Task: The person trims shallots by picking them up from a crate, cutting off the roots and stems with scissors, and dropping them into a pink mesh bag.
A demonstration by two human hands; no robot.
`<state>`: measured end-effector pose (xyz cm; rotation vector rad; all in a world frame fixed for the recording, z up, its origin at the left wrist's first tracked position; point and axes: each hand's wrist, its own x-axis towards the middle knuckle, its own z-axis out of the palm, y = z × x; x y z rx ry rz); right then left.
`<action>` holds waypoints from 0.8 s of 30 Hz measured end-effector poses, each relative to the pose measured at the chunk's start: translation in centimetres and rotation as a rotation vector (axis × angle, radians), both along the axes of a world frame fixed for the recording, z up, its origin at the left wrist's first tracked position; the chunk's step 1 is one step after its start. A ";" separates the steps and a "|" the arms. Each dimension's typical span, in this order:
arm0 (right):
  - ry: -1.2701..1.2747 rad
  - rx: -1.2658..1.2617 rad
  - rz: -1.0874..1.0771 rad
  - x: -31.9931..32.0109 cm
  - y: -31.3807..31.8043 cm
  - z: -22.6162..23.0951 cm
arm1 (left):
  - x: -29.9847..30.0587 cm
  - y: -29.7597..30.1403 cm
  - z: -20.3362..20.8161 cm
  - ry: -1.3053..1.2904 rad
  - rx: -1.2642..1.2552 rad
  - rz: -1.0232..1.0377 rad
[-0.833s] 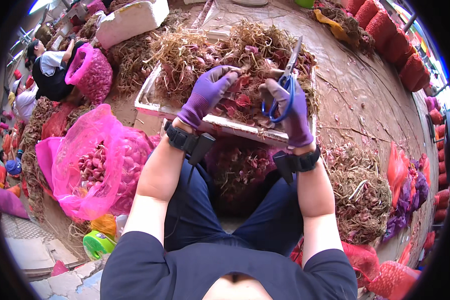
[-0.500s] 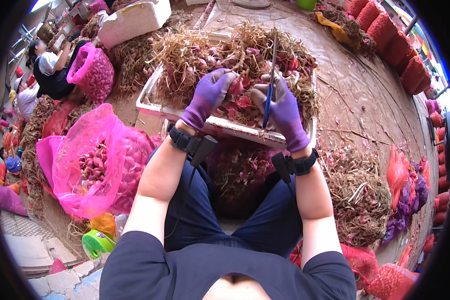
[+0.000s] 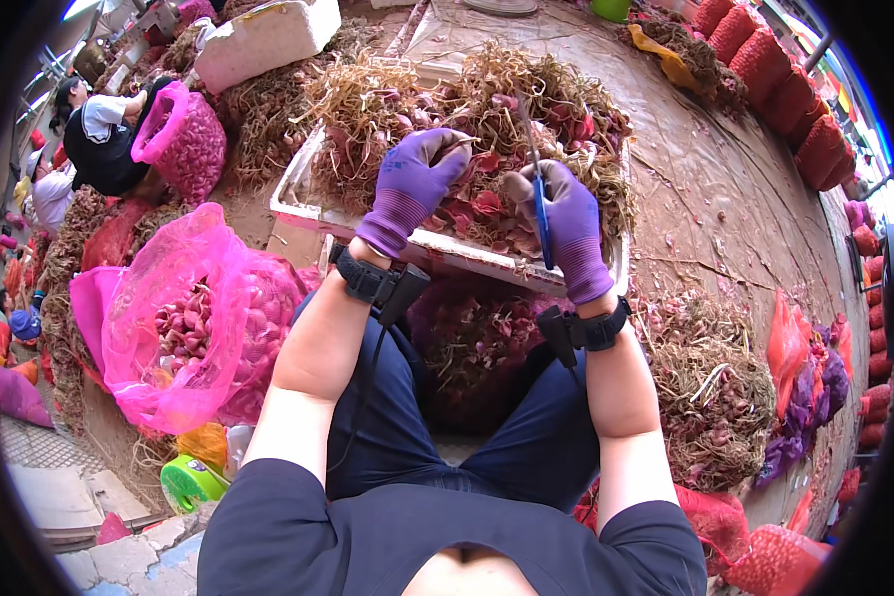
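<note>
My left hand (image 3: pixel 419 184), in a purple glove, is closed in a pinch above the heap, with a thin pale bit showing at the fingertips. What lies inside the pinch is hidden. In my right hand (image 3: pixel 566 214), gloved alike, is a blue-handled cutting tool (image 3: pixel 541 214) with a long thin blade pointing away from me; it is seen edge-on. Both hands are over a white foam box (image 3: pixel 412 238) heaped with dry stalks (image 3: pixel 358 99) and reddish bulbs that look like garlic or shallots. Loose red skins (image 3: pixel 487 204) lie near its front wall.
At left stands an open pink mesh bag (image 3: pixel 119 343) of bulbs. A stalk pile (image 3: pixel 715 397) lies at right. Beyond the box's far left is a second foam box (image 3: pixel 268 45); a person (image 3: pixel 104 144) sits near another pink bag (image 3: pixel 184 149). Red sacks (image 3: pixel 765 74) line the far right.
The reddish bulb seen in my left fingers earlier no longer shows there. The tool in my right hand has tilted, its blade tip swinging left and its handle end right.
</note>
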<state>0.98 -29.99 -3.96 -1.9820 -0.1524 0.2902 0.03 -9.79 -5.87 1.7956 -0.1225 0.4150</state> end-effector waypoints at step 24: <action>-0.623 -0.260 0.086 -1.5 0.9 -0.9 | -0.6 -0.4 2.4 -0.011 0.159 0.120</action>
